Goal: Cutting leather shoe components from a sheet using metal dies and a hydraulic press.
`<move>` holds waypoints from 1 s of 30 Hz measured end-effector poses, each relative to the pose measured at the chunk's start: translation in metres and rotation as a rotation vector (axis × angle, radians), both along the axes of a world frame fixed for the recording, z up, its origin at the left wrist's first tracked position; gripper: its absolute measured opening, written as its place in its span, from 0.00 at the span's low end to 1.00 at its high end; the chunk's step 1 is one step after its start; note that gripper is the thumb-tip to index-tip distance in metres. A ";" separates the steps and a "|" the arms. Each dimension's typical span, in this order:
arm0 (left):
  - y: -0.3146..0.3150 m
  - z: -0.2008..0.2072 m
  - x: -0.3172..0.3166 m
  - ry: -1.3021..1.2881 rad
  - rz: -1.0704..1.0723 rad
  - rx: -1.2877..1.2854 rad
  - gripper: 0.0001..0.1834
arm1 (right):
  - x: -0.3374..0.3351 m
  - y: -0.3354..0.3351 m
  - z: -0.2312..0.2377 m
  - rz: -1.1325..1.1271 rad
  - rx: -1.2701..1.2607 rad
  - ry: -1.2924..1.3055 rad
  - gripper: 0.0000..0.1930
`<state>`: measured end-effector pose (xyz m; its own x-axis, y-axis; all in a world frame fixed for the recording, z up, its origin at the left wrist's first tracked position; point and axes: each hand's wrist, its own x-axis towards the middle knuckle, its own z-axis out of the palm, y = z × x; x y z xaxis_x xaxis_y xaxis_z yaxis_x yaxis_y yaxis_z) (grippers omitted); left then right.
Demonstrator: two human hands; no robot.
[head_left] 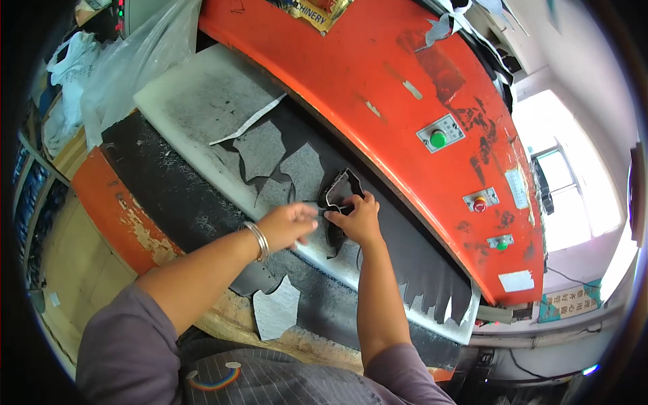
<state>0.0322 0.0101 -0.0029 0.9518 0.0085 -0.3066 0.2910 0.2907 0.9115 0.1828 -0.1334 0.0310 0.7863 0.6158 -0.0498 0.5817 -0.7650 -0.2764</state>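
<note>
My right hand (359,217) grips a dark cutting die (343,187), a hollow shaped frame, its fingers over the near rim. The die rests on a dark sheet of material (418,253) spread over a pale cutting board (182,94). Just left of the die, my left hand (291,225) hovers with loosely bent fingers apart and nothing visible in them. Cut grey pieces lie beyond it: one piece (262,150) at the left, another piece (304,169) beside the die, and a smaller piece (273,194) nearer me. Under my hands, some dark scraps are partly hidden.
An orange-red machine beam (378,74) slants above the board, with a green button (438,139), a red knob (479,204) and a smaller green button (501,246). A light grey piece (278,307) hangs at the near edge. Clear plastic bags (128,74) stand at far left.
</note>
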 end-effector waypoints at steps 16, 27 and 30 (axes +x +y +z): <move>-0.016 0.024 0.111 0.177 0.046 1.137 0.37 | -0.075 -0.122 -0.008 -0.283 0.499 0.232 0.23; -0.023 0.018 0.124 0.280 -0.146 1.215 0.18 | 0.031 -0.083 -0.010 -0.190 0.150 -0.019 0.26; -0.022 -0.003 0.098 -0.062 0.039 1.203 0.14 | 0.034 -0.077 -0.016 -0.125 0.127 -0.025 0.27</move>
<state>0.1302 -0.0123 -0.0064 0.9573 0.2869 -0.0365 0.2475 -0.7471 0.6169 0.2170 -0.2102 0.0148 0.8572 0.5132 0.0433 0.4922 -0.7916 -0.3622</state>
